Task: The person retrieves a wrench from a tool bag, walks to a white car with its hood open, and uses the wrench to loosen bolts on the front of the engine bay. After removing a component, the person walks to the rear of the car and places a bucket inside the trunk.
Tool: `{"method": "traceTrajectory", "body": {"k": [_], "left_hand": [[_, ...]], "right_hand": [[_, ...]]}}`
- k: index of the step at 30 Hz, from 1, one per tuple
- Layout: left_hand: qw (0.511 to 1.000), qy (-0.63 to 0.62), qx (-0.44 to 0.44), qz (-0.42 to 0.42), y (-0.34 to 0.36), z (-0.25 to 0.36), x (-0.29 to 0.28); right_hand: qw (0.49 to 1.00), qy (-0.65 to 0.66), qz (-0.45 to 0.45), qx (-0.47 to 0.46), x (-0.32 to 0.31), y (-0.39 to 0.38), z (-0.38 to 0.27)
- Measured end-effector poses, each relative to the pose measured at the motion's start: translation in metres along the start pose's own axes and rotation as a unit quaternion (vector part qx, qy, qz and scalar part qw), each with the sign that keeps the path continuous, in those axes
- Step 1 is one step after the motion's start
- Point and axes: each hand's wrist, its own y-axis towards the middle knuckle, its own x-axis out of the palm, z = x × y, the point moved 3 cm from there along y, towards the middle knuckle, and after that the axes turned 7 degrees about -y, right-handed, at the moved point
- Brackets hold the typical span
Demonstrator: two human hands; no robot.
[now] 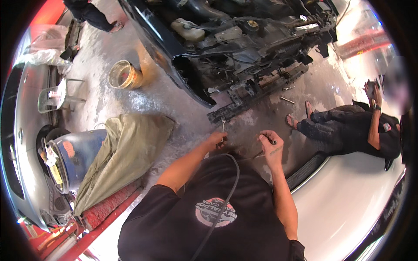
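Observation:
My left hand (215,142) is closed just short of the car's stripped front end. A slim shiny wrench (224,125) sticks up from its fingers toward the dark crossmember (233,106). Something small and dark also shows at those fingers, too small to name. To the right, my right hand (272,143) is raised and closed around a thin tool with a dark round end. A thin shaft shows below this hand, and I cannot make out the tool's kind. The dark car (226,41) has its engine bay exposed.
Metal tools (287,100) lie on the floor right of the crossmember. A person (352,128) in dark clothes leans on a pale car (344,195) at right. Left stand a bucket (123,75), a blue drum (80,150) under a green tarp (126,152), and a chair (52,99).

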Motion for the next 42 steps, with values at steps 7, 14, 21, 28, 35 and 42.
{"method": "traceTrajectory", "body": {"k": [7,14,21,28,35,42], "left_hand": [[0.986,0.141,0.055,0.073,0.024,0.038,0.014],[0.978,0.163,0.0,0.13,0.08,0.083,0.005],[0.957,0.186,0.019,0.221,0.093,0.116,0.039],[0.792,0.511,0.146,0.301,0.154,0.154,0.048],[0.869,0.347,0.15,0.318,0.169,0.154,0.089],[0.939,0.273,0.0,0.209,0.149,0.073,0.139]], "right_hand": [[0.993,0.074,0.088,0.023,-0.056,0.021,0.024],[0.988,0.089,0.119,0.041,-0.114,0.096,0.055],[0.981,0.123,0.123,0.087,-0.147,0.236,0.157],[0.984,-0.015,0.138,0.114,-0.139,0.402,0.307],[0.987,-0.035,0.105,0.118,-0.103,0.506,0.367],[0.983,0.053,0.086,0.153,-0.108,0.504,0.304]]}}
